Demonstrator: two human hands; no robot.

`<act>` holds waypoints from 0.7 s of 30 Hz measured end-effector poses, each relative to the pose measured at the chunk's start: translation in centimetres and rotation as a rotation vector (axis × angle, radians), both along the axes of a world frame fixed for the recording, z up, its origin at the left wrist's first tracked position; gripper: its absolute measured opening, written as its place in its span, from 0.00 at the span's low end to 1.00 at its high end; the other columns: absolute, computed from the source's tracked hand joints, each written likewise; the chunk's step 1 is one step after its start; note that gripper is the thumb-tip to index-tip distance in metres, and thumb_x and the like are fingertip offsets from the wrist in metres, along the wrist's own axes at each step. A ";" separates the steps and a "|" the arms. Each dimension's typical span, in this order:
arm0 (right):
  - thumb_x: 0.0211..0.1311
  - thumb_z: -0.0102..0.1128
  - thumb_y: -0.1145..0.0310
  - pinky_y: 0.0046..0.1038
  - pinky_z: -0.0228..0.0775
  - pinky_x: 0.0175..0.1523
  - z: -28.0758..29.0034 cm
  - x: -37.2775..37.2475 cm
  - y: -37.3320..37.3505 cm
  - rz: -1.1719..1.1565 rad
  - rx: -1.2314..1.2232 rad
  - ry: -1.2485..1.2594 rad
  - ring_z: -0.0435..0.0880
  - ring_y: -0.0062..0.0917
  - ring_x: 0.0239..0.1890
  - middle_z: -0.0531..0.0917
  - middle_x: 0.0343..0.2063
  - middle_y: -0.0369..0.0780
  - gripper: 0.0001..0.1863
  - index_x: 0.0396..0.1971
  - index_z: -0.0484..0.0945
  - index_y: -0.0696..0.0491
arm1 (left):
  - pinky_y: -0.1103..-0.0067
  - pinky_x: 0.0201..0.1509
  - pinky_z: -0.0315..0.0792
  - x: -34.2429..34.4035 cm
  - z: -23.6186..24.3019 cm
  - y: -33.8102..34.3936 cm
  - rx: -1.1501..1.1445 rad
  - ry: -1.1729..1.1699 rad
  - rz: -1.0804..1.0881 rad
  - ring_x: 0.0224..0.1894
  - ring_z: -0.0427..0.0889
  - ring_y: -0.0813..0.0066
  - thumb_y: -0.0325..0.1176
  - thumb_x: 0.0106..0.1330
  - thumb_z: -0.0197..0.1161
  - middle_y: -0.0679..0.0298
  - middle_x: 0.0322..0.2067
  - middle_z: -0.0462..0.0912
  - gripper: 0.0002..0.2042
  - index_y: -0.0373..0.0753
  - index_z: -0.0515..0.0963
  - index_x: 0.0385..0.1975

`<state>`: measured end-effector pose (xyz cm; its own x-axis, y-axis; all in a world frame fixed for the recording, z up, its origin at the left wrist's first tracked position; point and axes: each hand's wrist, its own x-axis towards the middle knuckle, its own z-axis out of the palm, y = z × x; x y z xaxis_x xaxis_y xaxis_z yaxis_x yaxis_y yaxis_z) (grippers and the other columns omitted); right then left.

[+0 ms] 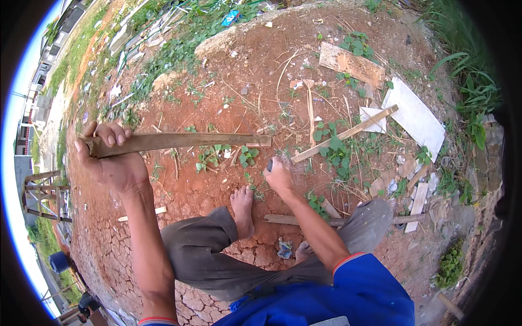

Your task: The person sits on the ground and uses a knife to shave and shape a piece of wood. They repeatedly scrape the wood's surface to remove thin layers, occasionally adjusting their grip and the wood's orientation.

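Observation:
My left hand [124,168] is raised and closed around the left end of a split bamboo length [190,142]. This brown, slightly bowed piece runs level to the right above the ground, its far end paler. My right hand [280,177] is a fist just below and to the right of that pale end, apart from it. A dark rounded tip of a handle-like object [269,165] pokes out of the fist. The rest of the object is hidden, so its kind is unclear.
Dry reddish soil surrounds my bare foot [242,212]. A wooden stick [348,133] lies to the right, near a white board [418,117] and a worn plank [352,64]. Another pole [283,219] passes by my legs. A wooden frame [46,195] stands far left.

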<state>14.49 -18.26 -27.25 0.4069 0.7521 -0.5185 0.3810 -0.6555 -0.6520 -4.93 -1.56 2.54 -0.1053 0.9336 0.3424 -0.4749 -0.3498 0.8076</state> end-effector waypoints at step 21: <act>0.63 0.74 0.56 0.27 0.68 0.16 2.7 3.1 1.7 -1.114 0.781 0.815 0.75 0.20 0.15 0.80 0.25 0.38 0.22 0.42 0.74 0.55 | 0.73 0.29 0.65 -7.5 0.0 2.1 -0.193 -0.343 0.073 0.24 0.67 0.71 0.58 0.77 0.44 0.66 0.22 0.67 0.24 0.40 0.70 0.32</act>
